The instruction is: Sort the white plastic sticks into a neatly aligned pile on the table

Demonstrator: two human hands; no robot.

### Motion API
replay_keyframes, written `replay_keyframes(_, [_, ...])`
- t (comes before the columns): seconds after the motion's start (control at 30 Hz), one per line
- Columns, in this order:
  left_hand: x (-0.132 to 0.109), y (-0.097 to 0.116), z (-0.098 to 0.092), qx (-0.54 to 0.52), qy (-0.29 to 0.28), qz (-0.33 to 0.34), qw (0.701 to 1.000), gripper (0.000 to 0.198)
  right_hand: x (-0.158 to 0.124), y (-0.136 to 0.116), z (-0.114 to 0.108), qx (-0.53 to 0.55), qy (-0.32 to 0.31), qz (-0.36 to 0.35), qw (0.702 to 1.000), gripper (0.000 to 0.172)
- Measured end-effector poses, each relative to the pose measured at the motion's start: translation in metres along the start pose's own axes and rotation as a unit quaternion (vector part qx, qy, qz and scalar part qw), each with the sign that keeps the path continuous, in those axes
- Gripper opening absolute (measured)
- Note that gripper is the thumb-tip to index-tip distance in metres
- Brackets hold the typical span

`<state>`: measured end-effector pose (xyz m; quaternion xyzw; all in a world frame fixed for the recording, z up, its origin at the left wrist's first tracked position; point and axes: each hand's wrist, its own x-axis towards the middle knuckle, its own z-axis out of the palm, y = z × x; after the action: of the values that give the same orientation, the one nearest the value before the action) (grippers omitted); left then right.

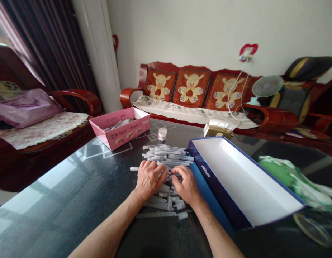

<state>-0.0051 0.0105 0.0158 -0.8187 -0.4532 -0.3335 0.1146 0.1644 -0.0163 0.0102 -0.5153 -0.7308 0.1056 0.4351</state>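
My left hand [148,179] lies curled over a loose heap of thin white plastic sticks [168,157] on a dark glass-topped table [74,186]. One stick pokes out to the left from under my left palm. My right hand [185,184] sits just beside it, its fingers bent down into the same heap. The two hands nearly touch at the fingertips. Right of the heap, close to my right hand, stands a long open box with a blue wall and white inside [236,179]. Whatever my fingers hold is partly hidden beneath them.
A pink cardboard box [128,132] holding more sticks stands at the table's far left. A small white jar [162,133] and a gold tissue packet [217,130] stand near the far edge. Behind the table are a red wooden sofa [190,87], a small fan [267,86] and a white cable [230,96].
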Motion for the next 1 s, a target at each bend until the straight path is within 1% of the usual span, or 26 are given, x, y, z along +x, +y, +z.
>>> replay_keyframes(0.07, [0.000,0.000,0.000,-0.004,-0.003,0.008,1.000,0.022,0.000,-0.001,-0.001,-0.007,-0.012,-0.009,1.000,0.011])
replay_keyframes(0.13, [0.000,0.001,0.000,-0.010,-0.008,0.019,1.000,0.021,0.001,-0.003,-0.002,0.006,-0.002,-0.010,1.000,0.013])
replay_keyframes(0.2, [0.000,0.002,-0.001,-0.014,-0.012,0.027,0.999,0.020,0.002,-0.005,-0.002,0.024,0.015,-0.008,1.000,0.011])
replay_keyframes(0.3, [0.000,0.002,-0.001,-0.020,-0.014,0.036,0.999,0.021,0.004,-0.006,-0.002,0.044,0.018,0.001,0.999,0.012])
replay_keyframes(0.5, [-0.001,0.002,0.003,-0.027,-0.013,0.060,0.998,0.019,0.004,-0.009,-0.003,0.068,-0.020,0.070,0.995,0.013])
replay_keyframes(0.57, [-0.001,0.001,0.003,-0.027,-0.011,0.061,0.998,0.019,0.004,-0.010,-0.004,0.067,-0.021,0.084,0.994,0.015])
replay_keyframes(0.63, [-0.001,0.000,0.003,-0.028,-0.006,0.056,0.998,0.020,0.005,-0.007,-0.005,0.062,0.003,0.090,0.994,0.018])
replay_keyframes(0.7, [-0.001,-0.001,0.001,-0.024,-0.001,0.042,0.999,0.021,0.005,-0.003,-0.006,0.059,0.047,0.100,0.992,0.020])
replay_keyframes(0.8, [0.000,-0.003,-0.001,-0.012,0.004,0.019,1.000,0.022,0.005,0.008,-0.008,0.075,0.105,0.135,0.982,0.025])
replay_keyframes(0.9, [0.000,-0.003,-0.002,-0.005,0.002,0.013,1.000,0.022,0.005,0.017,-0.008,0.084,0.128,0.156,0.976,0.026])
replay_keyframes(0.93, [0.000,-0.003,-0.002,-0.003,0.000,0.013,1.000,0.022,0.005,0.019,-0.008,0.075,0.136,0.150,0.976,0.025])
replay_keyframes(1.0, [0.000,-0.002,-0.002,0.001,-0.005,0.009,1.000,0.022,0.005,0.017,-0.007,0.035,0.161,0.104,0.981,0.022])
